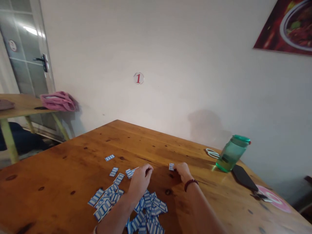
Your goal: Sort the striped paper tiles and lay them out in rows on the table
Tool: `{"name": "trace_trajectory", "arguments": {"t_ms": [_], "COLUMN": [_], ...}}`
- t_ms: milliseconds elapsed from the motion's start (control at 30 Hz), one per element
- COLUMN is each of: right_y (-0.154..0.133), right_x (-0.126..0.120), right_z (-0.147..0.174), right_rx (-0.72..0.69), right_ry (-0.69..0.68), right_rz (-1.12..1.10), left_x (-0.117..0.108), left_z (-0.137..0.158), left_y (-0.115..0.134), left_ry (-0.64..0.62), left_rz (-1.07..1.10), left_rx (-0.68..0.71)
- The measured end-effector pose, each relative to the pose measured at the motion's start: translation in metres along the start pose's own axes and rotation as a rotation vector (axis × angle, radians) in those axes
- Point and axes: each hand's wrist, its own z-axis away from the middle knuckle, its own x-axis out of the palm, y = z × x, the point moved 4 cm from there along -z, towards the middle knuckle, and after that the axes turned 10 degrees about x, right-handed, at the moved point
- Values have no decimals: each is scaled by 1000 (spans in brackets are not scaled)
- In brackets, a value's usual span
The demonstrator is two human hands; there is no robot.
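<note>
The pile (156,206) of blue-and-white cards lies loose on the table (73,175), close to the person, probably so both hands reach it easily. The left hand (140,178) is above its far side, fingers curled in; whether they grip anything, I cannot tell. Beyond the pile and to its right, the right hand (183,170) has its fingers at the edge of a lone card (171,166); its place apart likely makes it easier to handle, though a clamp is not visible. The bottle (230,156) and phone (243,177) sit well right of the pile, seemingly out of the hands' way.
</note>
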Motion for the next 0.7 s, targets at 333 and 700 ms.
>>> {"name": "trace_trajectory", "arguments": {"t_ms": [333, 700], "right_y": [-1, -5], "right_x": [0, -1], "right_z": [8, 14], "right_rx": [140, 59], "right_ry": [-52, 40], "right_rz": [197, 351], "left_x": [1, 1], "left_z": [2, 3], "left_y": [2, 4], "left_ry": [-8, -3], "left_rz": [34, 34], "left_rx": [-19, 4]}}
